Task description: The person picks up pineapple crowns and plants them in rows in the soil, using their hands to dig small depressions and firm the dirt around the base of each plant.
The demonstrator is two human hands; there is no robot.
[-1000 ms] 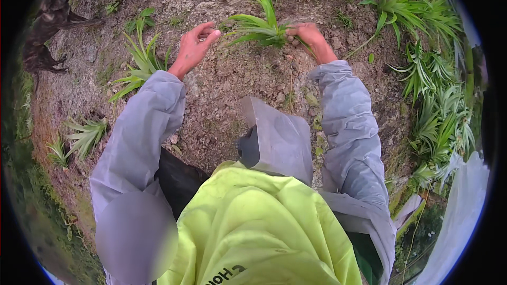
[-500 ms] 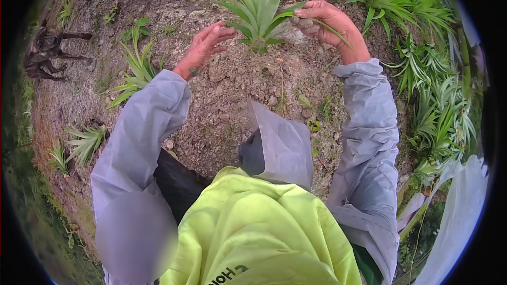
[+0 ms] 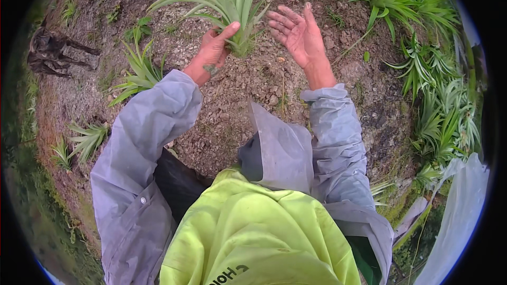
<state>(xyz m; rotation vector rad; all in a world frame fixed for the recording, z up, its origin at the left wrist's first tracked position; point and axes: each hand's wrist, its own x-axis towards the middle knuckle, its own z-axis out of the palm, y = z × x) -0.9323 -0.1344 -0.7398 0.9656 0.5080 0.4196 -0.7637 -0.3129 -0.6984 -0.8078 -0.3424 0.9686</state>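
Note:
A pineapple plant (image 3: 240, 8) with long, pointed pale green leaves stands in the soil at the top middle, leaning to the left. My left hand (image 3: 212, 50) is closed round its lower leaves, thumb in front and fingers partly hidden behind. To the right of the plant, my right hand (image 3: 297, 36) is open, palm up and fingers spread, with soil on the skin. Nothing is in it, and it stays apart from the leaves. Both forearms are in grey sleeves.
Loose brown soil (image 3: 232, 105) surrounds the plant. Smaller pineapple plants (image 3: 140, 71) grow on the left, where a dark dog (image 3: 50, 50) stands. Several more plants (image 3: 438, 116) line the right side, near a whitish plastic sheet (image 3: 459, 216).
My right hand has let go of a leaf, turned palm up and opened. My left hand has moved right and taken hold of the plant, which has shifted to the left.

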